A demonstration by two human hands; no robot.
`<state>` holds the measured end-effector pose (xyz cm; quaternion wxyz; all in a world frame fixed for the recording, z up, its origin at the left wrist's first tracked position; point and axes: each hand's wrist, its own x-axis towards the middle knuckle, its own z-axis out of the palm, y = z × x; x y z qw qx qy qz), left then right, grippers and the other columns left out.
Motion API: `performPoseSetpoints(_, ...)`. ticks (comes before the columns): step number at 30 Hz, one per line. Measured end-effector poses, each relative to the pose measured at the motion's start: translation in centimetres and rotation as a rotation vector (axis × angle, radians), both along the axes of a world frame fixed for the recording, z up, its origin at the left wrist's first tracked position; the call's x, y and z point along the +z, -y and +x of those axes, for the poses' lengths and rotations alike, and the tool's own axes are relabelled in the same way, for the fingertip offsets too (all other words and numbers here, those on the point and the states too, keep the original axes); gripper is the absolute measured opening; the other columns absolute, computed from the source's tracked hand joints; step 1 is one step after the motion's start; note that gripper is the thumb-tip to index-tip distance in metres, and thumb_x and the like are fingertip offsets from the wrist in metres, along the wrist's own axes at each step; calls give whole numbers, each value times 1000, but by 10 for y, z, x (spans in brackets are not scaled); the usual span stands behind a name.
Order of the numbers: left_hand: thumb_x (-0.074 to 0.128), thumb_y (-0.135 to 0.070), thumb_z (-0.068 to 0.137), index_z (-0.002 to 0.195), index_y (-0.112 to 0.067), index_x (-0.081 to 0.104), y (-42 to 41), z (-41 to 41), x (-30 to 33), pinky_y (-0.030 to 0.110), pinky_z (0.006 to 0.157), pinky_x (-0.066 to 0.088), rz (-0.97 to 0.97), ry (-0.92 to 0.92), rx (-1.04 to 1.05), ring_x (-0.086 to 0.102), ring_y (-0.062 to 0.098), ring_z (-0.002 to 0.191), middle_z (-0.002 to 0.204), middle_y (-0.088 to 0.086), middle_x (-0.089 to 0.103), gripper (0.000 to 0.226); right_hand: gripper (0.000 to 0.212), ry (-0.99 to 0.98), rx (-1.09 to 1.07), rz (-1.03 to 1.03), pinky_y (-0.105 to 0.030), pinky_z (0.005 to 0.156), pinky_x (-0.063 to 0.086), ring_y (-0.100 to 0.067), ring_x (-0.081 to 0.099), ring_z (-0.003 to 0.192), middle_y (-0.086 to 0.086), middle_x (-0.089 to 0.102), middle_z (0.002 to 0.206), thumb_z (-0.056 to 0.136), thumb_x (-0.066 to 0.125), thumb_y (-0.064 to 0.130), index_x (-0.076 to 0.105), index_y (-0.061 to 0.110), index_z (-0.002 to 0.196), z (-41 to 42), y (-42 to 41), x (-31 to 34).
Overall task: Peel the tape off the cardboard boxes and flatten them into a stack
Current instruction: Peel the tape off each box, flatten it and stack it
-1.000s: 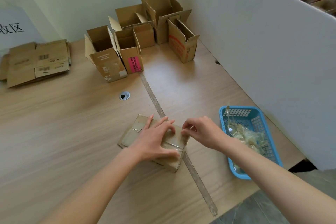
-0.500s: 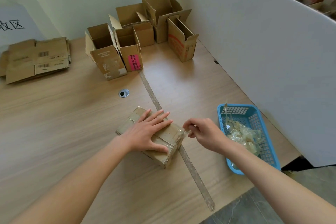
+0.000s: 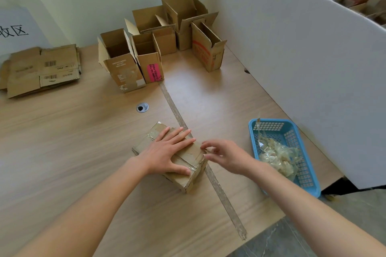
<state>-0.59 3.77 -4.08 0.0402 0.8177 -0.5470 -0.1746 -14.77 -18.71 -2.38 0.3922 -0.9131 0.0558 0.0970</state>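
A small closed cardboard box (image 3: 188,179), wrapped in clear tape, lies on the wooden table (image 3: 62,152) just in front of me. My left hand (image 3: 167,152) presses flat on its top with straight fingers. My right hand (image 3: 225,154) is at the box's right upper edge, where thumb and forefinger pinch a bit of clear tape (image 3: 205,150); that hand is slightly blurred. Several open-topped cardboard boxes (image 3: 146,56) stand at the back of the table. A stack of flattened boxes (image 3: 41,69) lies at the far left.
A blue plastic basket (image 3: 309,173) with crumpled peeled tape sits to the right of my hands. A white partition (image 3: 292,69) walls off the right side. A tape strip (image 3: 221,192) runs along the table seam, and a cable hole (image 3: 142,107) is behind the box.
My left hand went from curled fingers to lying flat on the box. My right hand drew a little off the box's edge, then came back to it.
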Motion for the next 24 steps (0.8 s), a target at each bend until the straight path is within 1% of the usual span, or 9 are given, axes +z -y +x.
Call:
performPoseSetpoints(2, 49, -92, 76, 160, -47, 7, 0, 0, 0, 39, 124, -17, -13, -11, -2, -22, 2, 152, 167, -20, -13, 104, 25, 42, -71, 23, -32, 92, 56, -7, 69, 96, 8, 75, 106, 90, 75, 23, 74, 22, 115, -2, -10, -8)
performPoseSetpoints(5, 51, -92, 76, 159, -48, 11, -3, 2, 1, 36, 123, -19, -31, -25, -12, -20, 1, 152, 167, -22, -11, 103, 13, 19, -222, 141, -34, 87, 60, -7, 74, 80, 4, 78, 83, 85, 81, 12, 79, 18, 96, 0, -1, -1)
performPoseSetpoints(7, 50, -92, 76, 159, -48, 11, -5, 2, 1, 35, 123, -19, -29, -29, -11, -21, 1, 152, 167, -23, -13, 102, 10, -22, -352, 160, -39, 85, 61, -11, 75, 73, 0, 77, 78, 87, 78, 8, 78, 16, 94, -5, 25, 4)
performPoseSetpoints(11, 45, -93, 77, 159, -48, 4, -6, -2, 0, 37, 123, -19, -7, 16, 21, -23, 1, 151, 165, -24, -17, 102, 9, -61, -371, -277, -32, 85, 57, -10, 71, 86, 6, 76, 91, 87, 80, 18, 82, 20, 96, -34, 85, 9)
performPoseSetpoints(14, 47, -94, 76, 159, -49, 8, -3, -5, -1, 35, 123, -20, -33, 7, 52, -20, 0, 152, 165, -26, -13, 103, 15, -7, -470, -364, -30, 77, 43, -16, 59, 91, 7, 59, 100, 82, 84, 24, 80, 25, 96, -59, 103, 6)
performPoseSetpoints(17, 43, -97, 73, 158, -51, 8, -2, -10, -2, 35, 123, -18, -43, 22, 85, -20, -2, 151, 165, -27, -12, 103, 28, 40, -619, -502, -34, 68, 42, -21, 58, 80, 8, 56, 87, 78, 86, 19, 67, 23, 97, -87, 117, -7)
performPoseSetpoints(19, 37, -100, 72, 157, -53, 7, -2, -16, -5, 37, 125, -15, -69, 47, 116, -19, -3, 151, 165, -26, -10, 101, 23, 22, -652, -561, -36, 65, 47, -26, 61, 73, 3, 61, 78, 78, 83, 11, 63, 16, 89, -106, 117, -23)
performPoseSetpoints(21, 32, -101, 71, 155, -55, 6, -1, -20, -7, 37, 125, -14, -91, 63, 140, -18, -5, 150, 165, -27, -8, 99, 19, 10, -572, -663, -37, 57, 50, -30, 61, 63, -3, 61, 69, 82, 74, 2, 60, 11, 74, -121, 110, -42)
performPoseSetpoints(24, 28, -103, 70, 156, -54, 8, 0, -22, -8, 36, 125, -14, -100, 57, 149, -16, -5, 151, 165, -27, -5, 100, 29, -51, -392, -742, -33, 45, 44, -26, 52, 49, -3, 50, 61, 80, 72, -8, 55, 6, 60, -129, 103, -64)
